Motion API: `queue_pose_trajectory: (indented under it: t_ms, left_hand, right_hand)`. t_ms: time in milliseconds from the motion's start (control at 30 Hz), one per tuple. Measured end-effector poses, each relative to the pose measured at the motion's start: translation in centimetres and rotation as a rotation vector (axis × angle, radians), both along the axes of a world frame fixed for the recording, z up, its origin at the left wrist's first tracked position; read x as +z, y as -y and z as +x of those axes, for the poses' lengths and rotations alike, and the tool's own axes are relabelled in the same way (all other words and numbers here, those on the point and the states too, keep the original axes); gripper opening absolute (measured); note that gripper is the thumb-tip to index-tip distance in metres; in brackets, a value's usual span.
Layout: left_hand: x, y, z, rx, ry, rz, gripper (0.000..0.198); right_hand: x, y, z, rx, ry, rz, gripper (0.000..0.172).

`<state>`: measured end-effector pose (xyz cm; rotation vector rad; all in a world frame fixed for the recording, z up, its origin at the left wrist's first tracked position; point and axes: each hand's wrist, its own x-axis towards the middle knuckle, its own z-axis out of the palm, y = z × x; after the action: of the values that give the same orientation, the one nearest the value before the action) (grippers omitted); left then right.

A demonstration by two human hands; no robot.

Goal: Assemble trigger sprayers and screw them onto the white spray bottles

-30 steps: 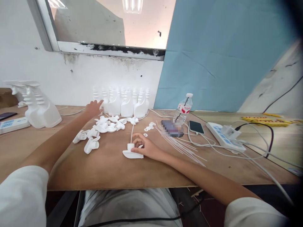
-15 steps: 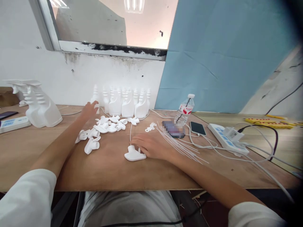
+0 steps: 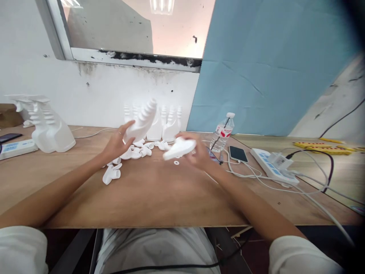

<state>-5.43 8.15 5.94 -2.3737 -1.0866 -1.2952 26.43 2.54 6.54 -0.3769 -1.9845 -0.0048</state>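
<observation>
My left hand (image 3: pixel 118 142) is closed around the lower part of a white spray bottle (image 3: pixel 143 121), which leans to the right above the table without a head on it. In my right hand (image 3: pixel 198 152) is a white trigger spray head (image 3: pixel 179 148), lifted off the table; its dip tube cannot be made out. A heap of loose trigger heads (image 3: pixel 135 153) lies below the bottle, and a single trigger head (image 3: pixel 111 173) rests nearer to me. Behind, white bottles without heads (image 3: pixel 171 127) stand against the wall, partly hidden by the held bottle.
Bottles fitted with trigger heads (image 3: pixel 51 129) stand at the far left. A small white washer (image 3: pixel 176 163) lies mid-table. To the right are a water bottle (image 3: pixel 222 133), a phone (image 3: pixel 238 154), a power strip (image 3: pixel 273 167) and loose cables. A darker phone is partly hidden behind my right hand.
My left hand has brought a bottle from the back row toward the middle and tilted it. My right hand has raised the trigger head off the table, up and to the right.
</observation>
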Motion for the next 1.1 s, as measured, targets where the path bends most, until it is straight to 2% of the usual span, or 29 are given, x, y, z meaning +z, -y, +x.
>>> queue_pose_trajectory:
  t_ms: [67, 133, 233, 333, 500, 667, 800, 867, 967, 1100]
  left_hand:
    - [-1.4, 1.1, 0.1, -0.011, -0.118, 0.025, 0.052]
    - [-2.3, 1.4, -0.1, -0.022, -0.229, 0.063, 0.046]
    - [-2.5, 1.1, -0.3, -0.016, -0.309, 0.064, 0.04]
    - [-2.2, 0.9, -0.2, -0.017, -0.302, 0.009, 0.039]
    - [-2.1, 1.4, -0.1, -0.014, -0.283, -0.072, 0.041]
    - [-2.6, 1.0, -0.7, 0.002, -0.32, -0.058, 0.044]
    - [-2.8, 0.8, -0.8, -0.025, -0.307, -0.037, 0.044]
    - [-2.7, 1.1, -0.5, -0.023, -0.317, -0.002, 0.045]
    - [-2.5, 1.9, 0.5, -0.038, -0.32, 0.068, 0.047]
    - [-2.5, 3.8, 2.5, -0.182, -0.283, 0.094, 0.053]
  right_hand:
    - [2.0, 0.2, 1.4, 0.074, -0.375, -0.162, 0.035]
    - [3.6, 0.4, 2.8, 0.184, -0.648, -0.274, 0.026]
    - [4.9, 0.4, 4.8, 0.298, -0.899, -0.385, 0.017]
    - [5.1, 0.2, 6.3, 0.362, -1.023, -0.439, 0.007]
    - [5.0, 0.0, 7.1, 0.367, -1.048, -0.484, 0.007]
    - [5.2, -0.3, 7.9, 0.311, -1.098, -0.468, 0.012]
    - [5.0, -0.5, 8.0, 0.293, -1.092, -0.45, 0.003]
    - [4.7, -0.5, 7.6, 0.302, -1.042, -0.454, 0.003]
    - [4.1, -0.1, 6.0, 0.313, -0.897, -0.534, 0.015]
    - [3.2, 1.0, 2.9, 0.294, -0.702, -0.635, 0.024]
